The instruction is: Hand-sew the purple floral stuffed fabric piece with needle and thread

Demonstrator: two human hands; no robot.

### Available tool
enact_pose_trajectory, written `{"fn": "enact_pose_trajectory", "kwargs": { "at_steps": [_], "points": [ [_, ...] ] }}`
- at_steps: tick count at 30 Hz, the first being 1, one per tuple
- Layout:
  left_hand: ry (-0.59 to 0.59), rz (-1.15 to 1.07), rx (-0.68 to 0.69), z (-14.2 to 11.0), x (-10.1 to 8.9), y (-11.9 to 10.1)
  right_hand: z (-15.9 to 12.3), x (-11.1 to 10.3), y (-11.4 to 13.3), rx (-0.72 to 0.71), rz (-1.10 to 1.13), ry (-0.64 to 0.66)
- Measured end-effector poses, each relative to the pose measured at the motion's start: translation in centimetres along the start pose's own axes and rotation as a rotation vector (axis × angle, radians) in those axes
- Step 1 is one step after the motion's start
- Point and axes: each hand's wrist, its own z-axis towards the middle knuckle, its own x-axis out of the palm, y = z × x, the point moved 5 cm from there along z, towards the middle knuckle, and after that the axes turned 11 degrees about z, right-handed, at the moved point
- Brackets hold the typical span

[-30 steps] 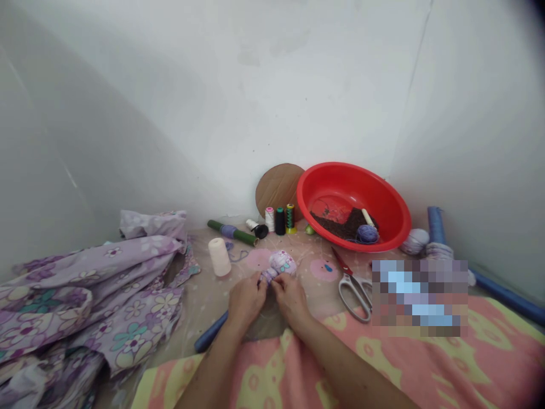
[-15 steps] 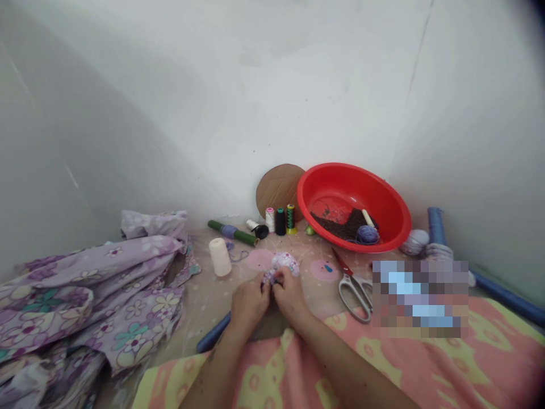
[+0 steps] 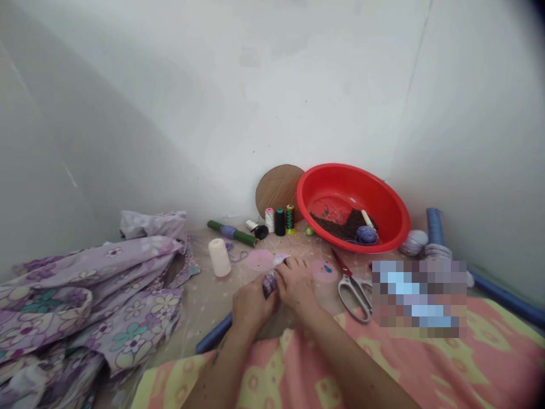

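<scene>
In the middle of the mat, my left hand [image 3: 252,304] is closed on a purple floral cloth bundle [image 3: 269,282], which shows between its thumb and fingers. My right hand [image 3: 298,286] curves over a pale floral cloth ball [image 3: 281,259], its fingers round the far side. Most of the ball is hidden under that hand; whether ball and bundle are one piece I cannot tell. A dark blue rod [image 3: 215,334] lies partly beneath my left forearm. To the right of my right hand lie scissors [image 3: 354,292] with grey handles.
Floral cloth [image 3: 140,295] is heaped at left. A white thread cone [image 3: 219,258], a green stick [image 3: 232,233] and thread spools [image 3: 280,221] stand or lie behind. A red basin [image 3: 353,247] holds purple yarn [image 3: 367,234]. A pink-yellow blanket [image 3: 353,369] covers the front.
My right hand has gone from a pinch near the bundle to reaching over the cloth ball, covering most of it. My left hand has shifted slightly right and keeps its hold on the bundle.
</scene>
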Motion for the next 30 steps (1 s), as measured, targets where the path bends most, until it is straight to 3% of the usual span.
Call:
{"fn": "enact_pose_trajectory", "kwargs": {
  "at_steps": [9,16,19,24,26,28,30],
  "points": [
    [0.033,0.003,-0.023,0.1,0.6,-0.1,0.3,1.8,1.2,-0.122,-0.135,0.09],
    [0.011,-0.022,0.019,0.0,0.7,-0.3,1.0,1.4,0.8,-0.019,0.012,-0.037],
    [-0.001,-0.028,0.027,-0.1,0.6,-0.3,1.4,0.7,0.4,0.066,0.26,-0.139],
    [0.048,-0.035,0.007,0.0,0.6,-0.2,1.6,0.6,-2.1,0.427,1.148,-0.158],
    [0.072,-0.041,-0.008,0.0,0.6,-0.1,1.7,-0.2,-3.2,0.499,1.415,-0.242],
    [0.08,-0.045,-0.014,0.0,0.5,-0.1,1.9,-1.8,-4.4,0.475,1.504,-0.415],
    [0.07,-0.05,-0.003,0.0,0.5,-0.1,1.8,-3.7,-5.7,0.407,1.44,-0.606]
  ]
}}
